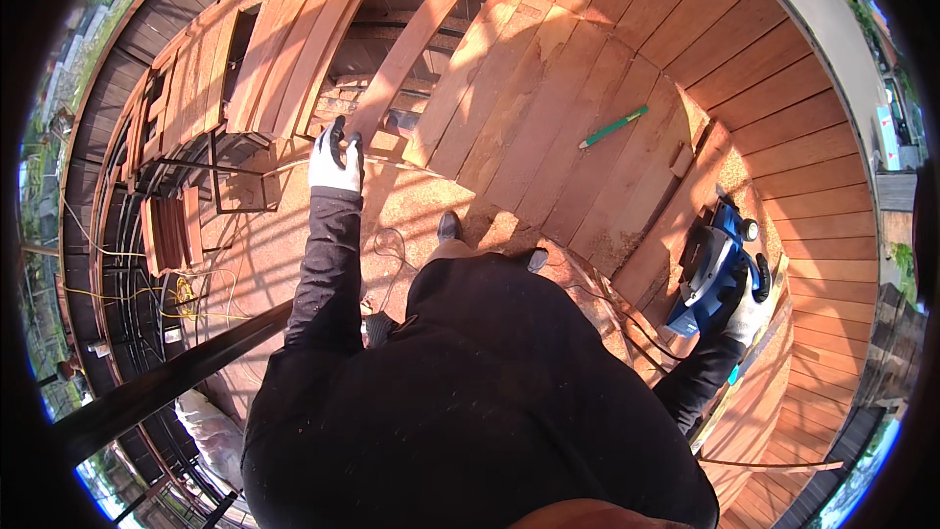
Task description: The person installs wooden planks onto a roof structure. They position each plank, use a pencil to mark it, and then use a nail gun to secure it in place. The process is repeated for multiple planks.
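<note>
My left hand (336,160), in a white and black glove, reaches to the near end of a loose plank (406,59) among the slats, its fingers apart; I cannot tell whether it touches the wood. My right hand (750,306), gloved too, grips the handle of a blue power tool (713,264), like a planer, on the sawdust-covered wood at the right. A green pencil (612,125) lies on flat boards (529,108) ahead of me.
A curved plank bench (813,225) rings the right and top. Boards lie across a metal frame (215,186) at upper left, above a small wood stack (171,235). Cords (186,304) run over the floor. A dark rail (157,382) slants across the lower left.
</note>
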A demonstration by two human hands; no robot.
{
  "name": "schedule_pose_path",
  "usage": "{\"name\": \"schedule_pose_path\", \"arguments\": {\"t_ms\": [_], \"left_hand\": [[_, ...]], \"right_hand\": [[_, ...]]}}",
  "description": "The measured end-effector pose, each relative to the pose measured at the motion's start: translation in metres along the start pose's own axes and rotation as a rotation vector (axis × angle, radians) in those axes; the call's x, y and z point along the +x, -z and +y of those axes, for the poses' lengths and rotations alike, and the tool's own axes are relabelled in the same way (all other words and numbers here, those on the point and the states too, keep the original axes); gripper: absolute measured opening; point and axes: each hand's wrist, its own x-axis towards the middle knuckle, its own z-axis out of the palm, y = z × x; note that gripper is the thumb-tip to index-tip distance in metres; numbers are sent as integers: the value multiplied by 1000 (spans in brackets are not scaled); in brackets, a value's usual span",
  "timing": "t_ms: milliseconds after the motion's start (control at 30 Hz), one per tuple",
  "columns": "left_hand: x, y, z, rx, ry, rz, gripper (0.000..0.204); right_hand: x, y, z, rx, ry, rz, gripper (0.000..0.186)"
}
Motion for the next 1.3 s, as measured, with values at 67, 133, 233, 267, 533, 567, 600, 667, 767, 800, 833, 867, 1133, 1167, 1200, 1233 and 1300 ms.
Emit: {"name": "schedule_pose_path", "arguments": {"t_ms": [67,133,233,267,533,567,600,667,767,800,833,867,1133,1167,1200,1233,1300], "left_hand": [[-8,14,-14,3,8,1,44],[-7,16,-18,-54,15,42,41],[22,4,-11,-195,54,10,38],[36,-6,-14,-260,26,-12,38],[126,-61,4,-570,-168,-311,39],[129,-80,4,-672,-173,-379,41],[131,-103,4,-771,-171,-441,43],[131,-129,22,-704,-201,-461,47],[140,-141,55,-656,241,-823,67],[144,-152,55,-543,217,-860,72],[146,-165,54,-427,198,-891,76],[143,-187,49,-409,180,-877,78],[145,-212,42,-634,65,-999,52],[147,-210,42,-608,15,-1043,47],[147,-208,40,-625,22,-1059,45],[149,-209,38,-647,29,-1067,43],[150,-213,36,-687,70,-1079,40]], "right_hand": [[8,7,8,-82,0,-26,46],[3,0,-14,-530,294,41,47],[-15,-29,-49,-874,503,372,52],[-27,-51,-66,-873,563,422,51],[-82,-331,-104,-463,654,-358,50],[-85,-357,-98,-461,630,-375,50],[-86,-381,-98,-491,630,-385,52],[-80,-417,-82,-578,653,-384,55],[-85,-443,-76,-794,605,-391,60],[-89,-449,-75,-878,585,-394,61],[-94,-452,-77,-963,565,-403,62],[-95,-454,-80,-994,554,-424,62],[-85,-469,-84,-1031,482,-348,67],[-86,-470,-78,-1037,560,-320,67],[-94,-467,-78,-996,625,-426,65],[-109,-461,-83,-953,697,-530,64],[-151,-448,-81,-775,876,-802,58]]}}
